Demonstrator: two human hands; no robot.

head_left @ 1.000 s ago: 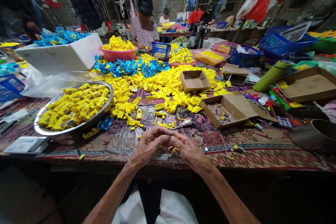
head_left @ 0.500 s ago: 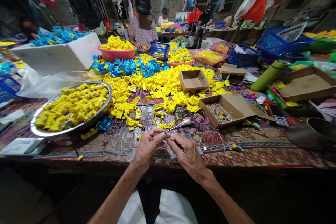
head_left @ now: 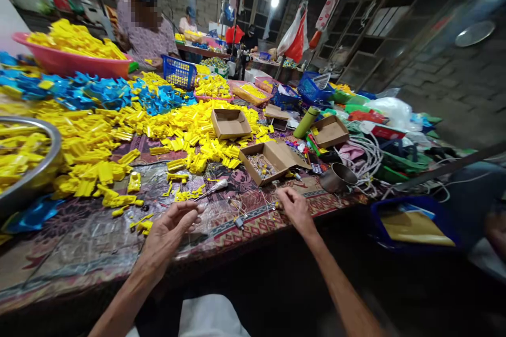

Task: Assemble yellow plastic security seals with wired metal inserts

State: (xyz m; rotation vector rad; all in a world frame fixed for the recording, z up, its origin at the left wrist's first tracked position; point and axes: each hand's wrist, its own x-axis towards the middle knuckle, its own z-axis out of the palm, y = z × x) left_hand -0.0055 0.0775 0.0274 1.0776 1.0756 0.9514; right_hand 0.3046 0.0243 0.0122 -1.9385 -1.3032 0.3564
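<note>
My left hand [head_left: 171, 227] hovers over the patterned tablecloth [head_left: 253, 218] near the table's front edge, its fingers curled in a pinch; what it holds is too small to name. My right hand [head_left: 293, 207] has reached to the right and rests with curled fingers on small wired parts [head_left: 272, 205] just in front of an open cardboard box [head_left: 264, 162] of tiny pieces. A screwdriver with a pale handle [head_left: 212, 188] lies between the hands. A heap of yellow plastic parts [head_left: 130, 139] covers the table beyond.
A metal tray [head_left: 27, 166] of yellow parts sits at the left, blue plastic parts [head_left: 98, 93] behind. A metal cup [head_left: 337, 178], more boxes [head_left: 230, 122], a green cylinder [head_left: 307, 122] and cables lie to the right. Another person [head_left: 143, 26] sits across.
The two hands, which were pinched together at the centre, have parted: the right hand moved right toward the box. The view swung to the right.
</note>
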